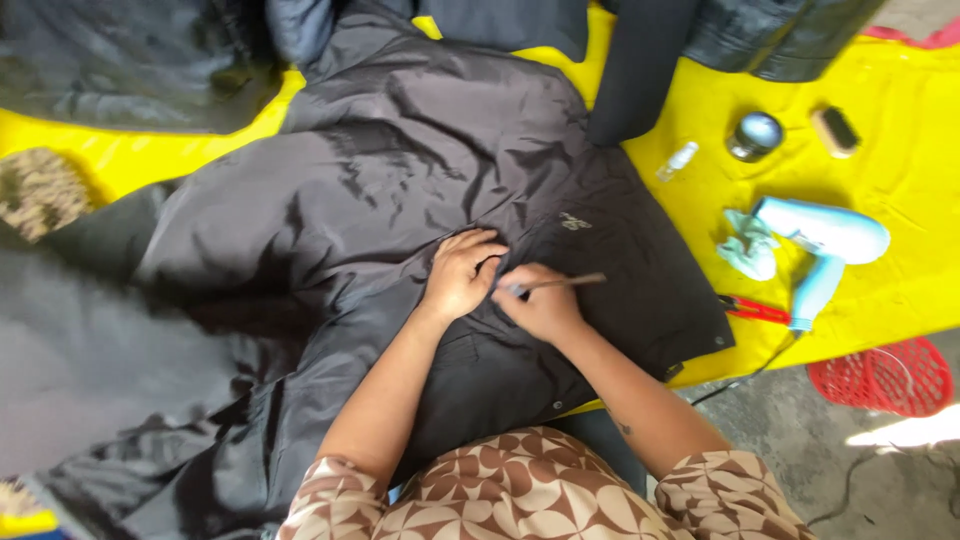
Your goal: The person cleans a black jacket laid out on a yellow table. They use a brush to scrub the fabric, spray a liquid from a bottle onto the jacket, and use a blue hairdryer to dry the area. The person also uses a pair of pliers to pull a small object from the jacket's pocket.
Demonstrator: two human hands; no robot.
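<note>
A person's left hand (458, 275) presses flat, fingers spread, on a black jacket (400, 200). Beside it, the right hand (540, 303) pinches a thin brush (560, 283) over the jacket's front.

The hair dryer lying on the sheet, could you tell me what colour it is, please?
The hair dryer is pale blue; head view.

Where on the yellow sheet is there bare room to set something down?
Bare yellow sheet lies right of the brush and below the hairdryer. Between the jacket, bottle, tin, cloth and red tool it is crowded.
</note>
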